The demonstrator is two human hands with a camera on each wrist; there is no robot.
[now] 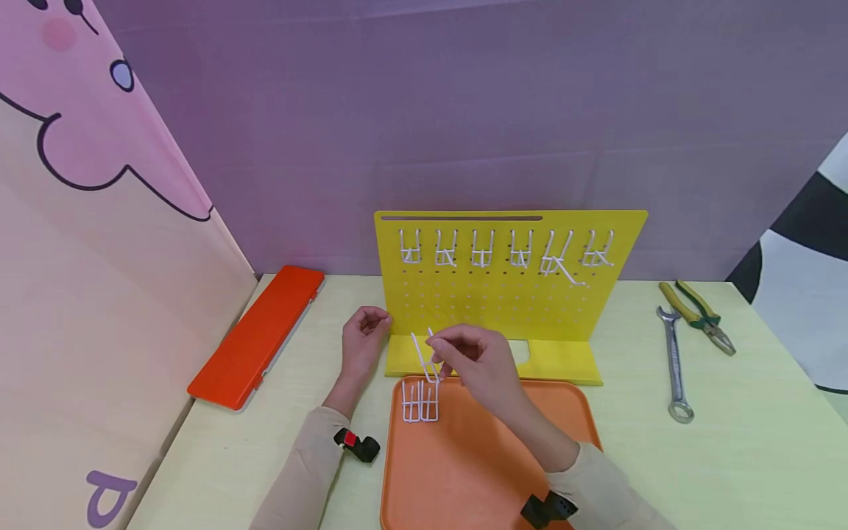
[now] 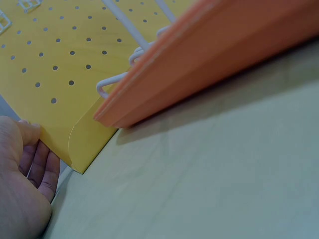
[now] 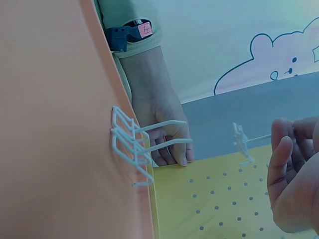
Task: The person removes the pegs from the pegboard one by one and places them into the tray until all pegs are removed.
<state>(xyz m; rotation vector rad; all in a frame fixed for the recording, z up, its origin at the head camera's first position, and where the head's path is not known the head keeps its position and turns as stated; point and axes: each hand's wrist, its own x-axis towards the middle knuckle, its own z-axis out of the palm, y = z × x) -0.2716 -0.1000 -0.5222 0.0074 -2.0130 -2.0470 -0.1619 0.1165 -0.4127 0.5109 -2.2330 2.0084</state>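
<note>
A yellow pegboard [image 1: 490, 309] stands upright on its base, a row of white wire hooks [image 1: 481, 254] along its upper part. My left hand [image 1: 366, 337] holds the board's left edge low down, thumb on the front and fingers curled behind, as the left wrist view [image 2: 25, 174] shows. Between thumb and fingertips my right hand [image 1: 480, 368] pinches a white wire hook [image 1: 424, 359], held up in front of the board's lower left. Just below it, more white wire hooks [image 1: 420, 405] lie at the far left corner of the orange tray [image 1: 464, 471].
A long red case [image 1: 258, 335] lies on the table at the left. To the right are a combination wrench [image 1: 674, 368] and pliers [image 1: 702, 316] with green and yellow handles. A purple cloth [image 1: 464, 110] hangs behind the board.
</note>
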